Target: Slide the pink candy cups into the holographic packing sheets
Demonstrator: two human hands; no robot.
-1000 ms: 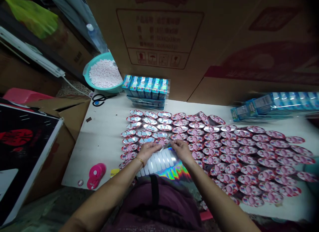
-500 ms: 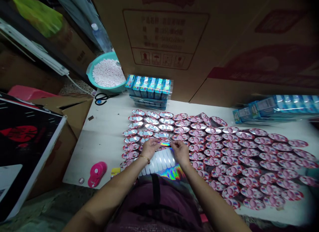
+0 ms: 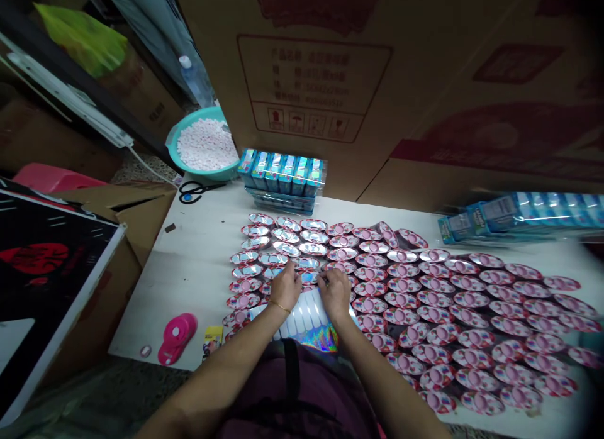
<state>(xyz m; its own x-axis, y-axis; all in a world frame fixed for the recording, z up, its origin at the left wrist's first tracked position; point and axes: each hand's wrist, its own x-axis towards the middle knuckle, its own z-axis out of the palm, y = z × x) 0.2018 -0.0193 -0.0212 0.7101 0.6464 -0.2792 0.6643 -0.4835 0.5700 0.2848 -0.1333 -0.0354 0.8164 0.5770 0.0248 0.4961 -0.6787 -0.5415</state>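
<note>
My left hand (image 3: 285,289) and my right hand (image 3: 335,292) are close together over the near rows of oval, red-and-pink printed pieces (image 3: 342,255). Both hands have their fingers closed in a pinch at either end of a small shiny sticker (image 3: 309,277), which lies against the top of one oval piece. The fingers partly cover that piece. Below the hands, a holographic sticker sheet (image 3: 302,316) with white strips rests near my body, partly hidden by my forearms. Several ovals at the left of the rows bear silvery stickers; most others show a pink round middle.
Blue boxes in clear wrap (image 3: 283,181) stand by a tall carton (image 3: 321,74), with more blue boxes (image 3: 523,212) at right. Black scissors (image 3: 191,192) and a teal basin (image 3: 172,140) of small white pieces are back left. A pink punch-like tool (image 3: 177,338) lies near the front edge.
The sticker held up between my hands, flashing rainbow colours, is now lowered onto an oval piece. Both hands have come slightly down in the picture, and the camera view has shifted a little.
</note>
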